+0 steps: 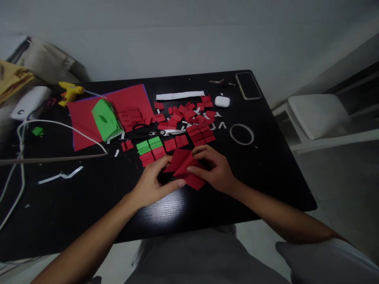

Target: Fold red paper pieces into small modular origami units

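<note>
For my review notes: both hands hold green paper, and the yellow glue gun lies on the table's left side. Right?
The head view shows the left hand and right hand holding red paper, not green; the rest stands.

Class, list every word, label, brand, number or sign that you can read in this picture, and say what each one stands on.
No text can be read anywhere.
White strip: faint marks, unreadable.
Yellow packet: a dark mark, too blurred to read.
Glue gun: too blurred to tell.
Phone: dark screen, nothing legible.
Held red paper: none seen.
</note>
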Motion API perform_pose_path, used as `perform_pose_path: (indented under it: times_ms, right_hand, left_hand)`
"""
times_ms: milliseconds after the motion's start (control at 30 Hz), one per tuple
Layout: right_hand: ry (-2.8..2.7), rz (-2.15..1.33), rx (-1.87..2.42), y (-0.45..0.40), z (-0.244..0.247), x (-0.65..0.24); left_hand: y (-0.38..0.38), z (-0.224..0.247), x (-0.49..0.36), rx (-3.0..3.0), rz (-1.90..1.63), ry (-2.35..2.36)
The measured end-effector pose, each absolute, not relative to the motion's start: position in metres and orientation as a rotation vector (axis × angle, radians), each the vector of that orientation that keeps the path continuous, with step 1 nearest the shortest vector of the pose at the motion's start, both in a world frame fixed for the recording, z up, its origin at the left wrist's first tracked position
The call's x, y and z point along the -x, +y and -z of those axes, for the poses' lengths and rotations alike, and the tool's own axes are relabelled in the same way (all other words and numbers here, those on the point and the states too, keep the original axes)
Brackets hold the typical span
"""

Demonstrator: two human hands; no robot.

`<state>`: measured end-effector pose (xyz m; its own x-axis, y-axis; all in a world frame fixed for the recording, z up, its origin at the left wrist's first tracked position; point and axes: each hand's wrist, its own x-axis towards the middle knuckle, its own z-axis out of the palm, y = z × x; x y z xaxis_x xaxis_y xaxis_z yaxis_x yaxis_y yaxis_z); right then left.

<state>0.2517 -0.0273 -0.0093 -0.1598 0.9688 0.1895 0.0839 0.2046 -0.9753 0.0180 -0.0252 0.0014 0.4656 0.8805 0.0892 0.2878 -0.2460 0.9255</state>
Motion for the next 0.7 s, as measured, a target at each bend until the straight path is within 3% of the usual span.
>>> perform_pose_path:
  times_ms: [133, 367, 700]
  right_hand:
    - [-1.531, -1.047, 1.059, -0.0276, 0.0092, -0.2511]
    - [-1.212, -1.388, 1.105, -0.031, 0.0096, -0.2462]
    - [-1.391, -1.354, 1.086, -0.0291, 0.0064, -0.2498]
  left_hand:
    - [-0.0292, 0.0, -0.0221, -1.774, -0.789, 1.121]
    - [-0.0264, -0.0005, -0.0223, -1.727, -0.834, 1.149]
    - [-0.0246, -0.0019, -0.021, -1.957, -0.922, 1.085]
